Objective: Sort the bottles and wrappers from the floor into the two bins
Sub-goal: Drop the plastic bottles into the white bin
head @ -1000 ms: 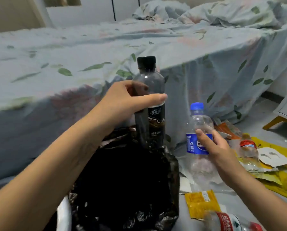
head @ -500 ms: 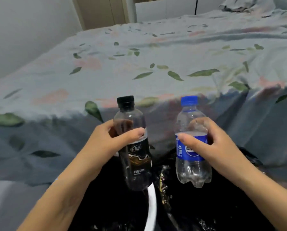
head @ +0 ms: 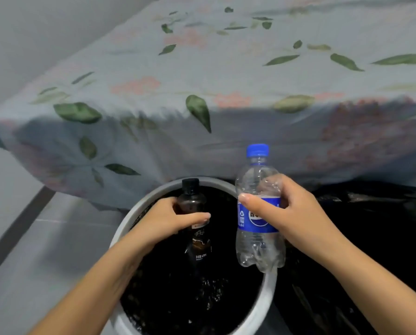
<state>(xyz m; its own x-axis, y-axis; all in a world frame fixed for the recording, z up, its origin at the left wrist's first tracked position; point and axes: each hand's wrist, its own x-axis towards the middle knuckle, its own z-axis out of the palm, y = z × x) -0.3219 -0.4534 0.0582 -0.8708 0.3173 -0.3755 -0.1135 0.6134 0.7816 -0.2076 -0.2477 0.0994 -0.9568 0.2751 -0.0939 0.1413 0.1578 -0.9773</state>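
**A:** so where are the two bottles right now?

**B:** both in hand, lower middle of the frame. The left hand (head: 168, 221) has its fingers wrapped tight around the dark bottle (head: 195, 213), black cap up, held upright right over the opening of the white bin (head: 267, 293) with the black bag (head: 178, 298) lining it. Its lower half is hard to make out against the bag.

**A:** and the clear one?

**B:** the right hand (head: 296, 218) is clamped on the clear bottle (head: 259, 213), thumb across the blue label, blue cap on top. It's upright too, hanging over the bin's right rim. More black bag (head: 371, 238) fills the lower right. The bed (head: 226, 93) with the leafy sheet takes up the whole top of the frame.
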